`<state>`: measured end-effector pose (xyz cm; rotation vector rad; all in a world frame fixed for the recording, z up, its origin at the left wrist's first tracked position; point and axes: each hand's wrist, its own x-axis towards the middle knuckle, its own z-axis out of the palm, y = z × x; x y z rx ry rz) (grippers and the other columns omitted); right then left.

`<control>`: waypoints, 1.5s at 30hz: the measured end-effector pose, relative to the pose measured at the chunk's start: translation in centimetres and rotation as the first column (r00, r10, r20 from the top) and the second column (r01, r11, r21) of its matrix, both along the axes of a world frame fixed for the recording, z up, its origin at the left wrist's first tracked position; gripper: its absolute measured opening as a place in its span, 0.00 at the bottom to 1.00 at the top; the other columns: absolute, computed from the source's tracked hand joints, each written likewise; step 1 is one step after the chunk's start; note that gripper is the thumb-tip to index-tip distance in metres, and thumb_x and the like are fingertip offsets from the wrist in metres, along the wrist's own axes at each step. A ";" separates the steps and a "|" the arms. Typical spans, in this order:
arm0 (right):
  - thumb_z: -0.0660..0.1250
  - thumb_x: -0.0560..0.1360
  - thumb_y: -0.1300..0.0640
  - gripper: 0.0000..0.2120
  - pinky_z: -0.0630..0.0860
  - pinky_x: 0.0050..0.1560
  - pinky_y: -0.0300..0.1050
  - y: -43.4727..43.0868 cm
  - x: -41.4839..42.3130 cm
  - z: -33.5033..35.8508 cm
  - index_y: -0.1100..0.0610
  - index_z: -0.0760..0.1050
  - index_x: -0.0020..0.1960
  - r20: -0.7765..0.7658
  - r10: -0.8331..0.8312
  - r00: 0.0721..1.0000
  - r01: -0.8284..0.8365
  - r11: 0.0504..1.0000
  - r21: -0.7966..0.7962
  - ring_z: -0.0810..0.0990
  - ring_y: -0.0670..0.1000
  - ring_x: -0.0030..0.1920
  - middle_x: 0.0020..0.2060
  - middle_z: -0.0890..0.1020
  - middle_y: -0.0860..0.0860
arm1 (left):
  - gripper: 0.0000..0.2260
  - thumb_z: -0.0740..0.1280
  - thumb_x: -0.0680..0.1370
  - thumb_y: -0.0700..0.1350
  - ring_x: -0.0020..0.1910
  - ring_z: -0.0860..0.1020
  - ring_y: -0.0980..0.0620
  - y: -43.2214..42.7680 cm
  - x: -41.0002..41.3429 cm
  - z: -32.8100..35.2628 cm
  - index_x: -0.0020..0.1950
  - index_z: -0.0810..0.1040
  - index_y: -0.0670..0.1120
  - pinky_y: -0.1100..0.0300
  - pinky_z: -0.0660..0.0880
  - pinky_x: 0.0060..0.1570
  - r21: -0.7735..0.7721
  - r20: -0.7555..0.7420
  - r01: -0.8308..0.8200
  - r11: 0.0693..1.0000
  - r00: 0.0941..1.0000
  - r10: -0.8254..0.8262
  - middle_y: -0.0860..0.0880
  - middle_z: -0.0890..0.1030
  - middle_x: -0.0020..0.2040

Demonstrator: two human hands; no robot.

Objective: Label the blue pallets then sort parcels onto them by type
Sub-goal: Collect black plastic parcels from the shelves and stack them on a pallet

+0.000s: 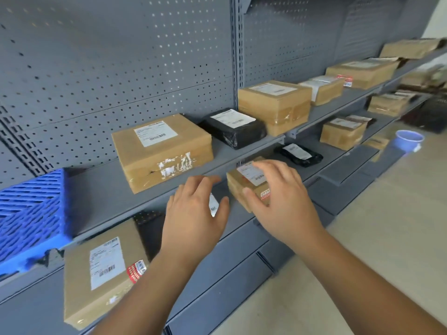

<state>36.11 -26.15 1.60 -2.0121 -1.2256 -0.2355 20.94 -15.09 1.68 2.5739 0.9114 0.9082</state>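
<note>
Both hands at the lower shelf, small parcel.
Right hand (280, 201) spread over small brown box (244, 184), grip open, not closed. Left hand (193, 213) open, empty, just beside. Blue pallet (31, 213) on upper shelf (101, 197), left.

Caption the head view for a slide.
Both hands, left hand and right hand, reach toward a small cardboard parcel on grey shelving.

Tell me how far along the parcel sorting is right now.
Early. The blue pallet on the shelf shows no label and no parcels. Both hands are open: the right hand reaches a small brown box on the lower shelf, the left hand beside it. Many boxes and black parcels remain unsorted.
</note>
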 end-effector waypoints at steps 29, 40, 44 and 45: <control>0.62 0.82 0.48 0.23 0.66 0.66 0.40 17.3 20.9 0.3 0.51 0.67 0.75 -0.251 0.072 0.965 -0.083 0.996 -0.034 0.69 0.45 0.71 0.71 0.72 0.46 | 0.23 0.64 0.82 0.52 0.74 0.63 0.51 13.6 23.5 -0.9 0.77 0.68 0.51 0.58 0.62 0.70 -0.268 0.143 -0.018 0.963 0.988 0.059 0.53 0.66 0.76; 0.60 0.83 0.48 0.24 0.65 0.65 0.41 21.5 24.7 -2.1 0.49 0.64 0.77 -0.469 0.151 0.870 -0.201 0.978 -0.057 0.69 0.48 0.71 0.73 0.71 0.46 | 0.27 0.62 0.83 0.54 0.78 0.59 0.57 14.0 26.4 -1.4 0.81 0.59 0.52 0.63 0.58 0.71 -0.437 0.102 -0.236 0.868 0.945 0.309 0.59 0.64 0.76; 0.61 0.82 0.48 0.24 0.71 0.56 0.44 21.9 25.7 -1.9 0.47 0.63 0.77 -0.516 0.177 0.838 -0.264 0.959 -0.099 0.75 0.51 0.66 0.69 0.75 0.46 | 0.33 0.61 0.82 0.56 0.76 0.67 0.54 14.1 27.4 -1.0 0.84 0.52 0.51 0.65 0.63 0.64 -0.581 0.002 -0.333 0.742 0.912 0.410 0.52 0.64 0.81; 0.61 0.82 0.47 0.25 0.71 0.53 0.44 22.0 25.9 -1.9 0.47 0.62 0.77 -0.527 0.178 0.831 -0.274 0.955 -0.110 0.76 0.52 0.63 0.68 0.76 0.45 | 0.30 0.61 0.82 0.57 0.68 0.75 0.55 14.1 27.5 -0.9 0.82 0.57 0.51 0.64 0.70 0.58 -0.615 -0.021 -0.352 0.706 0.902 0.431 0.52 0.72 0.76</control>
